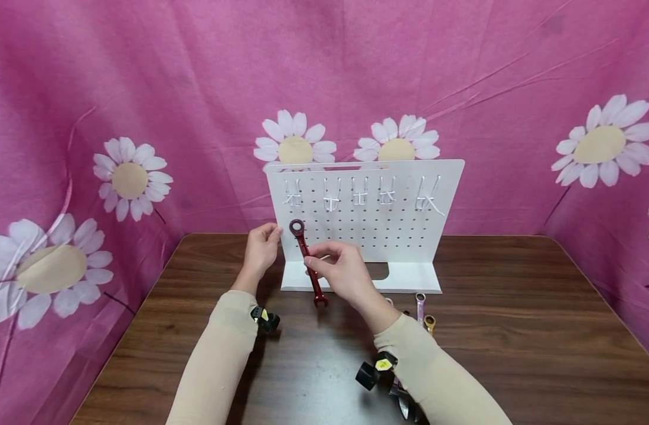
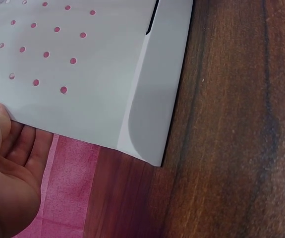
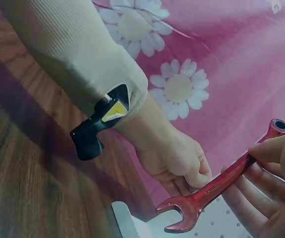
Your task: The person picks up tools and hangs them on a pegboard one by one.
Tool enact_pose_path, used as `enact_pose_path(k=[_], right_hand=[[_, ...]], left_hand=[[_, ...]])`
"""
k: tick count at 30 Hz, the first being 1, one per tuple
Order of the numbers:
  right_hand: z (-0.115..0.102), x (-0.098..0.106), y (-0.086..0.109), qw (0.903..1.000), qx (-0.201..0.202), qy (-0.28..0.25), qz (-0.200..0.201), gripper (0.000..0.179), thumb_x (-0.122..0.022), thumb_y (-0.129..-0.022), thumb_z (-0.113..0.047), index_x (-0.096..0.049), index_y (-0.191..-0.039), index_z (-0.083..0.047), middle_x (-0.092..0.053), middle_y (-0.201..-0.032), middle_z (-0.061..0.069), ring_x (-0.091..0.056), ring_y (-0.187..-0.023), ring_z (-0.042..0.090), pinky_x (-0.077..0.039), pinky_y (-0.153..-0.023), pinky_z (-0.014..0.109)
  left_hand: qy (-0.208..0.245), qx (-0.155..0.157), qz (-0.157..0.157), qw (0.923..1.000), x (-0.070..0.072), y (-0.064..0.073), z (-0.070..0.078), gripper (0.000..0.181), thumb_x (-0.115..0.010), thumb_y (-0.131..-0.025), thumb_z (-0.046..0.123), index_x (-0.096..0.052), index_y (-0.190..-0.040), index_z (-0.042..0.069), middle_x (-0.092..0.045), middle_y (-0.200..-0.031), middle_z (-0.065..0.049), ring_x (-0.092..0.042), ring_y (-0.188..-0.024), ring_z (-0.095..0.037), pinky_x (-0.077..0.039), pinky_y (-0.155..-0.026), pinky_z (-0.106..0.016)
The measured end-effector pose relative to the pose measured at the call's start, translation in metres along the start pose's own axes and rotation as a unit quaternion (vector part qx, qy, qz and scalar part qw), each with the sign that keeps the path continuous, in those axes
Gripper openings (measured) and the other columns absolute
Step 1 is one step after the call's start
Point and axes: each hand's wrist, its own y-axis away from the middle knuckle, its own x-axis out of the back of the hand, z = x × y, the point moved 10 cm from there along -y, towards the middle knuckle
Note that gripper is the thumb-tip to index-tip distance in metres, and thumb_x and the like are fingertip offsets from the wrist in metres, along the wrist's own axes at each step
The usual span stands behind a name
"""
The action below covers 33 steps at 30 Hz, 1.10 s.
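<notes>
My right hand [image 1: 342,271] pinches a red ratcheting combination wrench [image 1: 300,237] between thumb and fingers, in front of a white pegboard stand [image 1: 409,227]. The wrench tilts, its ring end up and its open end down, as the head view shows; the right wrist view shows the red wrench [image 3: 209,192] close up. My left hand [image 1: 260,251] holds the pegboard's left edge. In the left wrist view, the left hand's [image 2: 13,183] thumb lies on the front of the board and its other fingers go behind.
Several white wire hooks [image 1: 332,198] hang in a row near the board's top. A purple wrench [image 1: 420,308] and a gold wrench [image 1: 429,323] lie on the wooden table [image 1: 515,330], beside my right forearm, which partly hides more tools. A pink flowered cloth [image 1: 207,88] hangs behind.
</notes>
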Motion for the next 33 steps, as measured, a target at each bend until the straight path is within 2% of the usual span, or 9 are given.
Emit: enact_pose_path(k=[4, 7, 12, 14, 19, 21, 29, 33], right_hand=[[-0.006, -0.005, -0.005, 1.0000, 0.001, 0.003, 0.006, 0.013, -0.080, -0.096, -0.006, -0.080, -0.107, 0.000, -0.081, -0.093, 0.016, -0.078, -0.073, 0.018, -0.061, -0.074, 0.031], [-0.011, -0.008, -0.010, 0.9999, 0.003, 0.006, 0.008, 0.013, -0.079, -0.096, -0.006, -0.079, -0.108, 0.000, -0.081, -0.094, 0.016, -0.078, -0.072, 0.018, -0.061, -0.072, 0.029], [-0.022, -0.009, -0.017, 0.9996, 0.011, 0.024, 0.010, 0.014, -0.079, -0.097, -0.008, -0.079, -0.108, -0.001, -0.081, -0.097, 0.016, -0.078, -0.072, 0.017, -0.058, -0.071, 0.027], [-0.025, -0.010, -0.021, 0.9995, 0.015, 0.027, 0.011, 0.014, -0.079, -0.097, -0.009, -0.080, -0.108, 0.000, -0.082, -0.098, 0.015, -0.078, -0.073, 0.017, -0.060, -0.073, 0.031], [-0.029, -0.013, -0.028, 0.9996, 0.020, 0.017, 0.011, 0.014, -0.078, -0.097, -0.007, -0.079, -0.107, 0.002, -0.081, -0.100, 0.017, -0.078, -0.074, 0.016, -0.065, -0.082, 0.048], [-0.029, -0.014, -0.031, 0.9997, 0.017, 0.012, 0.013, 0.013, -0.078, -0.097, -0.007, -0.079, -0.107, 0.002, -0.081, -0.101, 0.017, -0.077, -0.073, 0.016, -0.065, -0.083, 0.050], [-0.017, -0.020, -0.042, 0.9999, -0.001, 0.004, 0.015, 0.014, -0.078, -0.098, -0.006, -0.078, -0.109, 0.003, -0.080, -0.100, 0.019, -0.074, -0.071, 0.012, -0.066, -0.078, 0.040], [-0.010, -0.021, -0.045, 0.9997, -0.015, -0.004, 0.022, 0.015, -0.077, -0.098, -0.006, -0.078, -0.110, 0.003, -0.080, -0.101, 0.019, -0.074, -0.073, 0.012, -0.066, -0.079, 0.038]], left_hand=[[-0.003, -0.002, 0.004, 1.0000, 0.000, -0.001, -0.001, 0.020, -0.064, -0.108, 0.006, -0.075, -0.102, -0.010, -0.066, -0.078, -0.012, -0.051, -0.071, -0.007, -0.043, -0.066, -0.019], [-0.010, -0.002, 0.006, 0.9999, 0.001, -0.001, -0.002, 0.020, -0.064, -0.108, 0.007, -0.075, -0.102, -0.009, -0.066, -0.077, -0.008, -0.051, -0.072, -0.008, -0.043, -0.068, -0.020], [-0.011, 0.003, 0.007, 0.9999, 0.001, -0.001, -0.002, 0.020, -0.064, -0.108, 0.007, -0.076, -0.103, -0.008, -0.066, -0.080, -0.010, -0.051, -0.074, -0.010, -0.043, -0.068, -0.021], [-0.008, 0.004, 0.007, 0.9999, 0.000, 0.000, -0.002, 0.020, -0.064, -0.108, 0.007, -0.076, -0.104, -0.008, -0.068, -0.083, -0.012, -0.052, -0.075, -0.010, -0.043, -0.068, -0.021], [-0.006, 0.001, 0.004, 1.0000, 0.000, -0.001, -0.001, 0.020, -0.064, -0.108, 0.006, -0.076, -0.104, -0.009, -0.071, -0.088, -0.018, -0.053, -0.076, -0.008, -0.044, -0.070, -0.020], [-0.008, 0.000, 0.003, 1.0000, 0.000, -0.001, -0.001, 0.020, -0.064, -0.108, 0.006, -0.076, -0.104, -0.009, -0.071, -0.088, -0.019, -0.051, -0.075, -0.009, -0.043, -0.070, -0.021], [-0.008, -0.004, 0.005, 0.9999, 0.002, -0.001, 0.000, 0.020, -0.064, -0.108, 0.006, -0.076, -0.103, -0.010, -0.069, -0.084, -0.017, -0.049, -0.072, -0.009, -0.042, -0.067, -0.022], [-0.004, -0.003, 0.003, 1.0000, 0.002, -0.001, -0.002, 0.019, -0.065, -0.107, 0.006, -0.076, -0.103, -0.009, -0.067, -0.079, -0.010, -0.048, -0.070, -0.009, -0.041, -0.064, -0.022]])
